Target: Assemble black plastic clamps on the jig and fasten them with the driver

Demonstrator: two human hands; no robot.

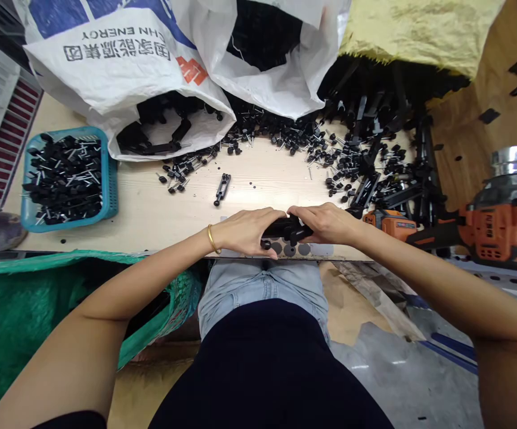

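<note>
At the near edge of the wooden table (151,208), my left hand (245,231) and my right hand (325,223) meet on one black plastic part (287,228). Both hands have their fingers curled around it, the left from the left end, the right from the right end. A gold bangle sits on my left wrist. Just past my hands, a single small black bracket (222,189) lies loose on the table. A heap of black knob screws (312,146) spreads across the far middle of the table.
A blue basket (110,179) full of black knob screws stands at the left. White printed sacks (142,65) with black parts lie at the back. Long black brackets (387,173) pile at the right. An orange power drill (495,223) rests far right. A green sack (16,310) hangs below left.
</note>
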